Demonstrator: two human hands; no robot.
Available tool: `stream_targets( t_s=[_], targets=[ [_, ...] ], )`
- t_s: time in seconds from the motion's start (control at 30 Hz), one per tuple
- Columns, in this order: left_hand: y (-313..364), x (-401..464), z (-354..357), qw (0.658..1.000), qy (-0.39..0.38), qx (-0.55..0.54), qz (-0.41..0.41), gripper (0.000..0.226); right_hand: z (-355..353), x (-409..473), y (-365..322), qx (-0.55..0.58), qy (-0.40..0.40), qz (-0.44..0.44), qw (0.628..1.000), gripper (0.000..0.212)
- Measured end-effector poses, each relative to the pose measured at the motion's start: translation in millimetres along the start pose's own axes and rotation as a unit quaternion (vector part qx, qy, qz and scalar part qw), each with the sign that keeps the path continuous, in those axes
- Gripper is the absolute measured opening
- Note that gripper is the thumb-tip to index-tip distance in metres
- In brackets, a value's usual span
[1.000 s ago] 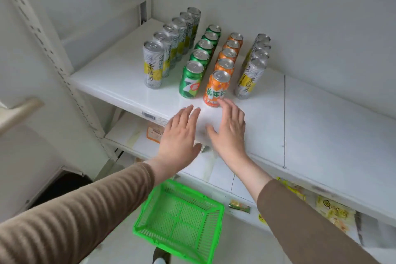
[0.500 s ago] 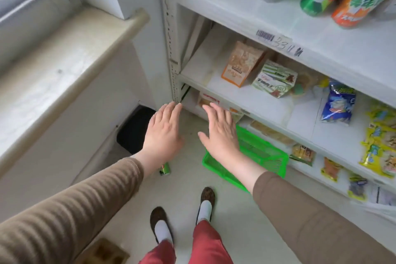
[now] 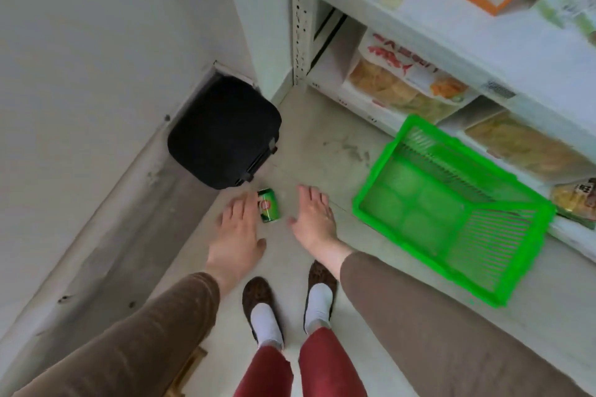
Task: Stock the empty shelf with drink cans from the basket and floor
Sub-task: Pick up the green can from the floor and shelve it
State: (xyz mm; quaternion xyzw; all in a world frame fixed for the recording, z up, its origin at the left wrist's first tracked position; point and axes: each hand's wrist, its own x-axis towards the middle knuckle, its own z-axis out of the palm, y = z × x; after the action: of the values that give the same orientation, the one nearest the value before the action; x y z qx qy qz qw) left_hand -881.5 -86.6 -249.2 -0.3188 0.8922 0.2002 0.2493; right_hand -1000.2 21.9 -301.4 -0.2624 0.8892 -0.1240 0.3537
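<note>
Both hands, left [image 3: 237,234] and right [image 3: 312,219], hang released, flanking a green can [image 3: 268,210] lying on the floor; black bin [image 3: 225,135] at eleven o'clock, basket [image 3: 522,274] at three.

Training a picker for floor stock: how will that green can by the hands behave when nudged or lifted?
The green can lies on its side on the smooth floor, so a nudge would probably roll it. Its glossy metal skin may be a bit slippery. It looks undented, likely stiff; its weight cannot be judged. Both the left hand and right hand are open, not holding it.
</note>
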Motion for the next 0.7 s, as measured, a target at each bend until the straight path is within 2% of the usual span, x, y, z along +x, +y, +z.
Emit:
stream_targets(
  t_s=[0.23, 0.43, 0.53, 0.7],
  targets=[
    [-51, 75, 117, 0.999, -0.021, -0.012, -0.047, 0.092, 130, 90, 32, 0.023, -0.073, 0.041, 0.996, 0.06],
    [-86, 114, 172, 0.999, -0.009, -0.011, -0.049, 0.092, 206, 160, 26, 0.04, -0.084, 0.09, 0.992, 0.072],
    [-99, 125, 188, 0.999, -0.004, -0.008, -0.051, 0.091, 233, 181, 18, 0.061, -0.088, 0.129, 0.986, 0.086],
    [-99, 126, 182, 0.998, -0.011, -0.014, -0.057, 0.09, 227, 183, 19, 0.114, -0.086, 0.172, 0.975, 0.069]
  ],
)
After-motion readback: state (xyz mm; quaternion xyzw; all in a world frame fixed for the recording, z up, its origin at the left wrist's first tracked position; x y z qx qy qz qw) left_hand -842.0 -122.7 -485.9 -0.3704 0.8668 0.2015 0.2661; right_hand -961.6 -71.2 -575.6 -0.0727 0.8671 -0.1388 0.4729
